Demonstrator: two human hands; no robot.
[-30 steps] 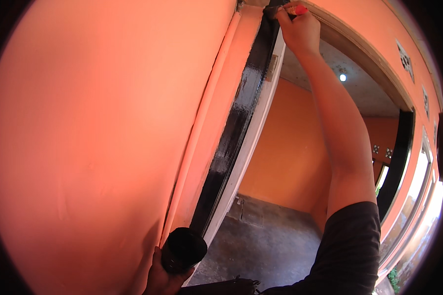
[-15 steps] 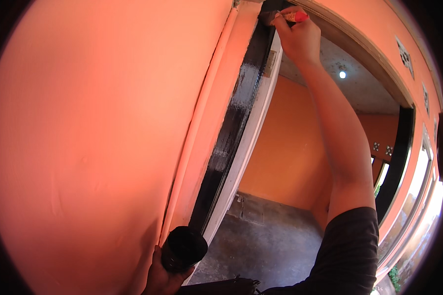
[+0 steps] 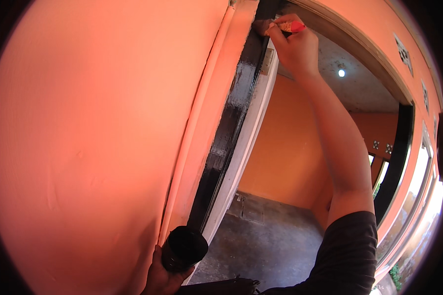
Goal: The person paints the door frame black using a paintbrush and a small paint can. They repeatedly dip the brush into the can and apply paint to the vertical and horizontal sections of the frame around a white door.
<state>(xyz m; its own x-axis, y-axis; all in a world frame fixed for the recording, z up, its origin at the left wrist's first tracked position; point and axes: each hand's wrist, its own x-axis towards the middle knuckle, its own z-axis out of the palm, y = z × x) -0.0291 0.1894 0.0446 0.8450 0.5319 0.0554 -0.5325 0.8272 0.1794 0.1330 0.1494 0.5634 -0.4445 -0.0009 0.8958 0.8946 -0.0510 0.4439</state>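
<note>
Raised high, my right hand is closed on the handle of a paintbrush with a red end. The bristles touch the upper part of a door frame, whose face is coated in glossy black paint. At the lower middle, my left hand is wrapped round a dark paint can, held upright beside the foot of the visible black strip. The can's inside looks black, and how full it is I cannot tell.
An orange wall fills the left, with a pipe-like strip running beside the frame. A pale inner edge borders the black face. Beyond the doorway lie a grey floor and a lit bulb. Windows stand at the right.
My right hand and the paintbrush have moved slightly down and left along the frame. My left hand keeps the can in nearly the same place.
</note>
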